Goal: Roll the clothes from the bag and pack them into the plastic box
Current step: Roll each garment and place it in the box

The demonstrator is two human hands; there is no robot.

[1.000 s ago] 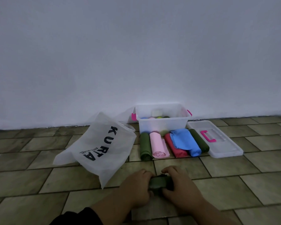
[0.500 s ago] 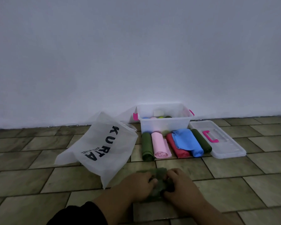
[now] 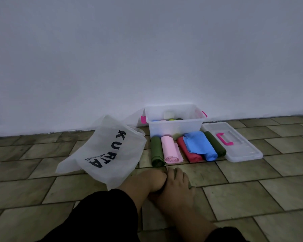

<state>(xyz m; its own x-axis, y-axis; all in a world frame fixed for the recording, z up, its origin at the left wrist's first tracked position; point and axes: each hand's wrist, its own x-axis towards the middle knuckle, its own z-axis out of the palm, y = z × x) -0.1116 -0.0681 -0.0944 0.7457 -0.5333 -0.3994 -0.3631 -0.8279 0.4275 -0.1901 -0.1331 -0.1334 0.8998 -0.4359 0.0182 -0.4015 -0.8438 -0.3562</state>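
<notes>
My left hand (image 3: 151, 179) and my right hand (image 3: 177, 184) lie side by side on the floor over a dark green cloth (image 3: 190, 186), which they almost wholly hide; only a sliver shows at the right hand's edge. Both hands curl onto it. Beyond them lie several rolled clothes in a row: a green roll (image 3: 156, 151), a pink roll (image 3: 171, 151), a red roll (image 3: 191, 152), a blue roll (image 3: 200, 145) and another green roll (image 3: 215, 144). Behind the row stands the clear plastic box (image 3: 175, 129) with pink handles, holding a few rolls.
A white bag printed KURTA (image 3: 108, 149) lies on the tiled floor to the left of the rolls. The box's clear lid (image 3: 243, 145) with a pink handle lies flat to the right. A white wall rises just behind the box.
My hands have drawn closer together and slid forward over the green cloth, which showed between them earlier and is now nearly covered. The view has tilted a little nearer the hands.
</notes>
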